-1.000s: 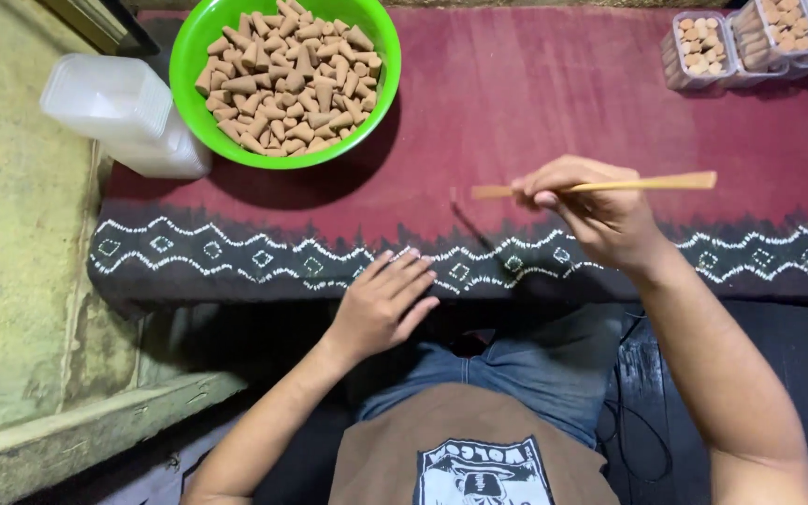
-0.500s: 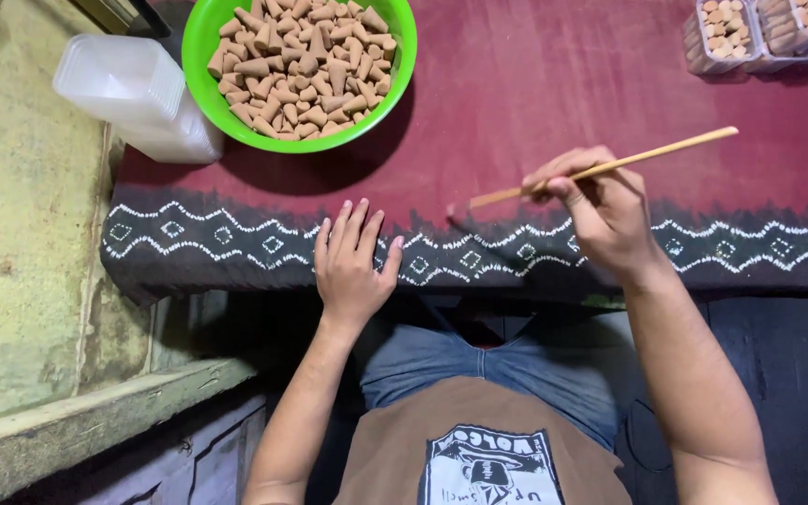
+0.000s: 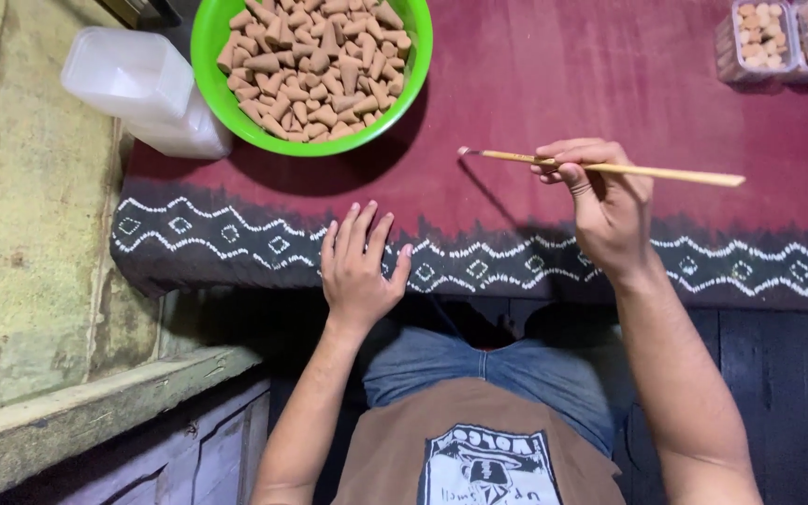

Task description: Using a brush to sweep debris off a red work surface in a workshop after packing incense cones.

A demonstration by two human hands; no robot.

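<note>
1. Half a second ago the stick slanted, its outer end raised toward the far right; now it lies nearly level across the view. Its tipped end has swung up and away from the patterned border of the cloth.
2. The left hand sits much as before, flat on the cloth's dark patterned edge.
3. The right hand pinches the stick between thumb and curled fingers, closed snugly on it near the middle of its length.
4. The stick hovers over the maroon cloth on the tabletop, right of the green bowl and well apart from it.
5. Its long axis runs left to right. The small pale tip points left, toward the bowl; the plain end juts out past the fingers to the right, a touch lower.
6. The left hand's fingers are spread open, holding nothing, palm down.
7. The bowl is heaped with brown cones. A clear tub stands just beside it, on the left.
</note>
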